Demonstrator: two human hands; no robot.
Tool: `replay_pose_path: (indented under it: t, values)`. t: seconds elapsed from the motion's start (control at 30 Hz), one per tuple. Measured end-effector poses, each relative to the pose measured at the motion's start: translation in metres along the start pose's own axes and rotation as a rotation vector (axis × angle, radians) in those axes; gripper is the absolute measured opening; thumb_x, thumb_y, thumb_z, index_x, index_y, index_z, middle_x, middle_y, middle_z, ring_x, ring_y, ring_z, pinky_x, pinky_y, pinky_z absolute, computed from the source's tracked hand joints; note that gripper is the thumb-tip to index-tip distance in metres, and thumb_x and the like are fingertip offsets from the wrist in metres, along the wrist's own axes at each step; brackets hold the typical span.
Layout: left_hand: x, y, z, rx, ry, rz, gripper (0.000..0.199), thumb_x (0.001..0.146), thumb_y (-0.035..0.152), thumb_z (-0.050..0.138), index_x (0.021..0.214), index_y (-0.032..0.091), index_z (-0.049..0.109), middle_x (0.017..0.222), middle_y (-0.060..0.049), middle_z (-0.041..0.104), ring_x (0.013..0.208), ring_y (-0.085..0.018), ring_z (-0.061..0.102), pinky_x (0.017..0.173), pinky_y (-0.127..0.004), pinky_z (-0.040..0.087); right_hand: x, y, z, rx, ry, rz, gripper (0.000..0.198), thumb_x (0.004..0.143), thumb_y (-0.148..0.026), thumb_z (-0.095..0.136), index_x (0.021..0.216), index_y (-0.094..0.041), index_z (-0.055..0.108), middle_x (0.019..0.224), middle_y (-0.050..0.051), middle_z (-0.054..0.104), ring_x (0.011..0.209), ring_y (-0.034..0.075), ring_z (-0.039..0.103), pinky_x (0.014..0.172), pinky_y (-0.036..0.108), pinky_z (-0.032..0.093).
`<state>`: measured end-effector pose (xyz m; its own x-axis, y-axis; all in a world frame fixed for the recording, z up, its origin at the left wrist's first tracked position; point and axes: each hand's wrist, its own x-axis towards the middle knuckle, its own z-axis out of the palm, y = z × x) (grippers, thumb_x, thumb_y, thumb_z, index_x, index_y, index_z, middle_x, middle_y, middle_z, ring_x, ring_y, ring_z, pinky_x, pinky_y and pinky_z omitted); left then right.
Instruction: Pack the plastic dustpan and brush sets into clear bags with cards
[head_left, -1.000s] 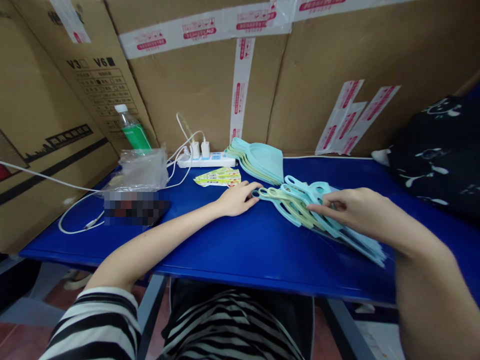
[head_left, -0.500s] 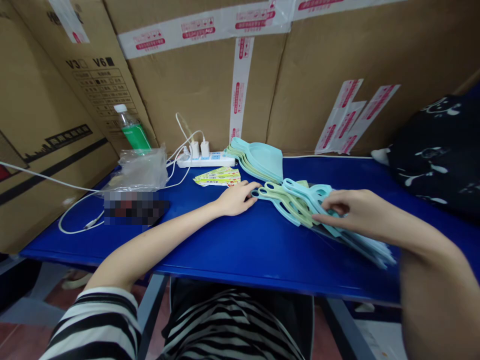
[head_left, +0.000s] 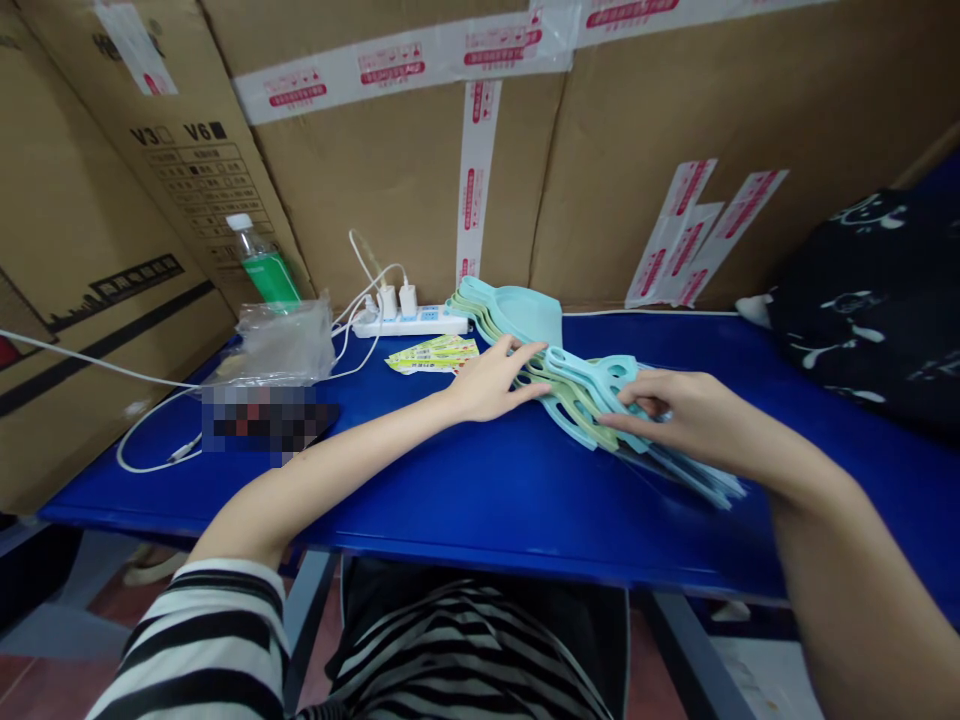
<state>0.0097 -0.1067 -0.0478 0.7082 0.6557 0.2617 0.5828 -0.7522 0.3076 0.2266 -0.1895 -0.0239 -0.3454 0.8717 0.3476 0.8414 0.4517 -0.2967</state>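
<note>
A pile of light-blue and green hand brushes (head_left: 574,402) lies on the table, handles to the left and bristles to the lower right. My right hand (head_left: 675,405) is closed around the neck of the top light-blue brush (head_left: 589,370); its curled fingers partly hide the grip. At the handle ends, my left hand (head_left: 491,380) is open, thumb and forefinger spread either side of the handles; whether it touches them is hard to see. Just behind it rests a nested stack of dustpans (head_left: 521,315), light blue on top with green ones beneath.
Flat yellow-green packets (head_left: 431,353) lie left of the dustpans, before a white power strip (head_left: 412,322) with chargers and cables. Farther left are a clear plastic bag (head_left: 281,340) and a green-labelled bottle (head_left: 270,275). Cardboard (head_left: 375,180) walls the back; a dark patterned bag (head_left: 862,300) sits right.
My right hand has moved left with the top light-blue brush, whose handle now lies closer to the others. My left hand has shifted right and its fingers have spread around the handle ends.
</note>
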Motion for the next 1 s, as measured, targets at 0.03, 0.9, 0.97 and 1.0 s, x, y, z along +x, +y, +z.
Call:
replay_pose_path:
  t: [0.03, 0.9, 0.97, 1.0]
  values:
    - [0.005, 0.001, 0.001, -0.022, -0.011, 0.018, 0.046, 0.096, 0.046, 0.055, 0.132, 0.016, 0.053, 0.119, -0.012, 0.058, 0.105, -0.026, 0.062, 0.090, -0.039, 0.051, 0.000, 0.000, 0.000, 0.003, 0.001, -0.002, 0.073, 0.074, -0.094, 0.025, 0.050, -0.026, 0.037, 0.046, -0.001, 0.041, 0.046, 0.015, 0.039, 0.046, 0.030, 0.033]
    - [0.015, -0.003, 0.006, -0.060, 0.031, 0.075, 0.027, 0.100, 0.040, 0.052, 0.118, 0.021, 0.061, 0.109, -0.006, 0.070, 0.099, -0.021, 0.065, 0.082, -0.032, 0.049, -0.009, 0.006, -0.003, -0.070, -0.099, 0.123, 0.069, 0.074, -0.094, 0.023, 0.058, -0.028, 0.036, 0.045, 0.000, 0.043, 0.042, 0.016, 0.040, 0.042, 0.032, 0.031]
    - [0.015, -0.003, 0.006, -0.051, 0.031, 0.069, 0.028, 0.100, 0.040, 0.051, 0.117, 0.021, 0.061, 0.108, -0.006, 0.070, 0.098, -0.021, 0.066, 0.081, -0.032, 0.048, -0.009, 0.009, -0.001, -0.112, -0.020, 0.111, 0.070, 0.077, -0.091, 0.025, 0.070, -0.026, 0.050, 0.055, 0.005, 0.054, 0.050, 0.022, 0.051, 0.048, 0.035, 0.041]
    - [0.015, -0.003, 0.005, -0.047, 0.030, 0.069, 0.028, 0.100, 0.041, 0.051, 0.117, 0.021, 0.061, 0.108, -0.006, 0.070, 0.097, -0.021, 0.066, 0.080, -0.032, 0.048, -0.009, 0.011, 0.001, -0.139, 0.026, 0.084, 0.070, 0.080, -0.088, 0.027, 0.082, -0.025, 0.058, 0.066, 0.009, 0.061, 0.060, 0.026, 0.058, 0.055, 0.039, 0.048]
